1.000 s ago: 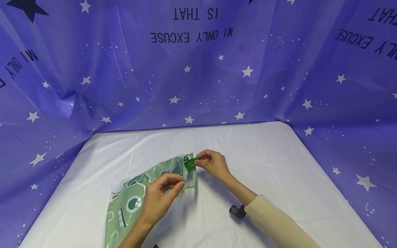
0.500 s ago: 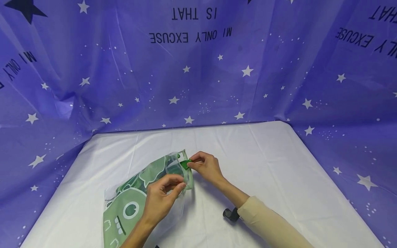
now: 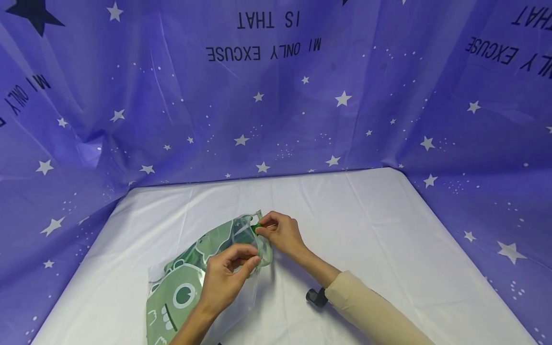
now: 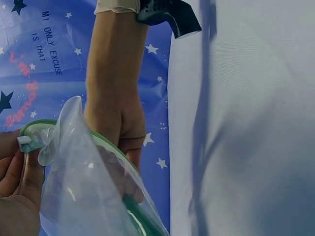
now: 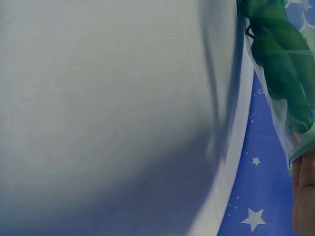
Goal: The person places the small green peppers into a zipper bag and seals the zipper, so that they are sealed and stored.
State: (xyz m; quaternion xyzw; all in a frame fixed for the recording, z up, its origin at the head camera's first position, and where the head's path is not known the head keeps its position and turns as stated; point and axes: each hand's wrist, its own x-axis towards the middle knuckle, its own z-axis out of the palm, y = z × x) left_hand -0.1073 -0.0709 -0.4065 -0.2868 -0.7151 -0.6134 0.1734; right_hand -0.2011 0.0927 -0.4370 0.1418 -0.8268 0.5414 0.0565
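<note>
A clear zip bag with a green cartoon monster print is held up over the table, its mouth towards the right. My left hand pinches the rim near its slider between thumb and fingers. My right hand is at the mouth, fingertips just inside the rim, gripping the end of a green pepper. Most of that pepper lies inside the bag, seen through the plastic. In the right wrist view, long dark green peppers show in the bag above the right hand's fingers.
A white cloth covers the table. Purple star-printed curtains stand around its back and sides. A black wrist camera hangs by the right sleeve.
My right hand has moved left to the bag's mouth, and the green pepper has slid further into the bag. The left hand keeps its pinch on the rim; the bag has shifted slightly.
</note>
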